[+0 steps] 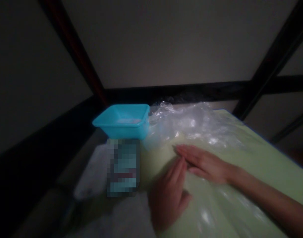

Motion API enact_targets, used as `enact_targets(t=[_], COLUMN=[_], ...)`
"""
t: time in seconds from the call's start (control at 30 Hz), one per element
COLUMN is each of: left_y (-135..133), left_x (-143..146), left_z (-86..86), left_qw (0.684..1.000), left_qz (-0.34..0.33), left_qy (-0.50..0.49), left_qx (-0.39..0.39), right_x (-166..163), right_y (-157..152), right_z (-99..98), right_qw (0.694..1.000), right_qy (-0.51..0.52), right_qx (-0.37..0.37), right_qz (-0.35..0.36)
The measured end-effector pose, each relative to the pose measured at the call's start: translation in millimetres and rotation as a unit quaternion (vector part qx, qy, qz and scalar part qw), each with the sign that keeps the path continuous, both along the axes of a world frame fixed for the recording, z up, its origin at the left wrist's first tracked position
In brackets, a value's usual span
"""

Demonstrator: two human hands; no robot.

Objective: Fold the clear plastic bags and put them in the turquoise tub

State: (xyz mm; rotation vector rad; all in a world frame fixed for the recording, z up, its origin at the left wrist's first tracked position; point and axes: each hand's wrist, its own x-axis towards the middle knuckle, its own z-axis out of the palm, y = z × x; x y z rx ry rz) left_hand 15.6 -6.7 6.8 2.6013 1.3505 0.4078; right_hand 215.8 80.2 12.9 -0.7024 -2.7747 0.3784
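Observation:
My left hand lies palm down with its fingers stretched out, pointing away from me. From the right, my right hand reaches in, also flat with straight fingers. The fingertips of both hands meet or nearly meet. Beneath and around them a clear plastic sheet spreads over the pale green tabletop. Shiny crumpled plastic bunches up beyond my fingers; whether it is one piece with the sheet is hard to tell. Nothing is visibly gripped in either hand.
A turquoise plastic basin stands at the back left, with something pale inside. Nearer me lie a pixelated dark-edged rectangular object and a whitish item. Behind the table rises a wall with dark beams.

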Motion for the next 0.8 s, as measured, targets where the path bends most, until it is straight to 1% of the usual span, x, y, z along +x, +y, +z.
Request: enact_targets(t=[0.1,0.23,0.43,0.57,0.7,0.77,0.8], left_y=[4,4,4,4,5,5,5], left_x=[-2,-5,-8,-8,-9,-10,-10], left_z=[0.1,-3.8,-8.1,-7.2,-11.3,-15.2,-17.0], left_qw=[0.999,0.998,0.998,0.997,0.998,0.997,0.996], left_qz=[-0.004,-0.003,-0.032,-0.035,-0.033,-0.053,-0.074], left_qy=[0.022,0.039,0.054,0.069,0.055,0.031,0.017], left_qx=[-0.025,-0.046,0.003,-0.004,0.011,0.038,0.053], right_x=[-4,0,19,30,33,33,32], right_y=[0,3,17,27,29,28,26], right_z=[-3.1,-10.6,-19.4,-23.4,-24.1,-21.5,-18.9], right_qw=[1.000,0.998,0.996,0.993,0.994,0.995,0.996], right_qy=[-0.013,-0.031,-0.040,-0.052,-0.046,-0.034,-0.027], right_qx=[-0.001,-0.010,0.002,0.007,0.013,0.017,0.018], right_qz=[-0.015,-0.046,-0.084,-0.105,-0.101,-0.095,-0.087])
